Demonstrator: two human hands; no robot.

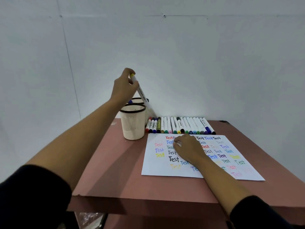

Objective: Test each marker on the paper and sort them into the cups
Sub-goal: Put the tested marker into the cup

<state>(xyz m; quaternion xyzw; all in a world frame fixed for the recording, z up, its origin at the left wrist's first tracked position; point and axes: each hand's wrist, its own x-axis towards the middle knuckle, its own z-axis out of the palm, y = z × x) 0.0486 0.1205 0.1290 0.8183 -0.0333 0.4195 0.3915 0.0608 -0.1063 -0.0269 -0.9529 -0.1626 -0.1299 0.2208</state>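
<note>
Plastic, light and stiff, the yellow-capped marker (143,95) slants down from the left grip (124,86), pinched at its cap end, over the cups (132,124) below. The barrel looks slick, so holding lower would steady it. The right grip (186,149) rests curled on the paper (165,170); I cannot tell whether it holds anything.

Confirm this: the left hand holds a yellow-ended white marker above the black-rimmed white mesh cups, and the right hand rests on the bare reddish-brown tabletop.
Not quite. In the head view the right hand rests on the white paper sheet, not bare tabletop. The left hand does hold the yellow-ended white marker above the black-rimmed white mesh cups.
</note>
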